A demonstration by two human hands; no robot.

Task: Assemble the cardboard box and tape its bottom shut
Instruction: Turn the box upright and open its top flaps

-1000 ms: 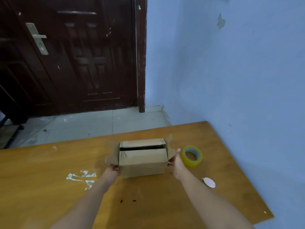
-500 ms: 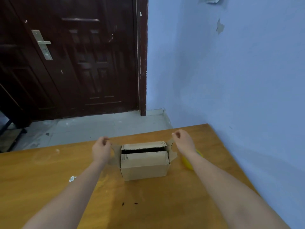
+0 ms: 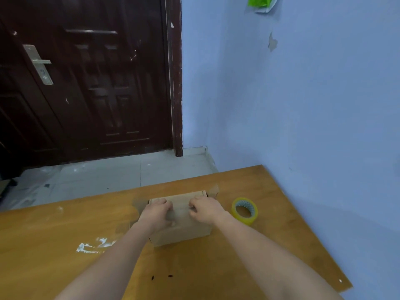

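Step in hand: we judge that we are closing the long flaps of the cardboard box [image 3: 184, 232] so that the bottom, now facing up, can be taped.
Left hand [image 3: 156, 213]: it lies on top of the box, left of the middle, fingers curled over the flaps; whether it pinches an edge or only presses, we cannot tell.
Right hand [image 3: 206, 210]: on top of the box, right of the middle, fingers also curled down onto the cardboard; grip or press, we cannot tell.
Box place: lower centre of the frame, standing on the wooden surface [image 3: 54, 234], near its far edge.
Side flaps: the left side flap [image 3: 138, 205] and the right side flap [image 3: 213, 190] stick out; we should fold them inside first, we think.
How to do well: press both long flaps flat, keep the edges meeting in one line, hold with one hand while the other takes the tape.
Tape roll [image 3: 244, 211]: yellow, just right of the box, not touching it.
Count: one box, one tape roll, two hands, two side flaps showing.
Other: white paint marks [image 3: 95, 245] on the surface at lower left.
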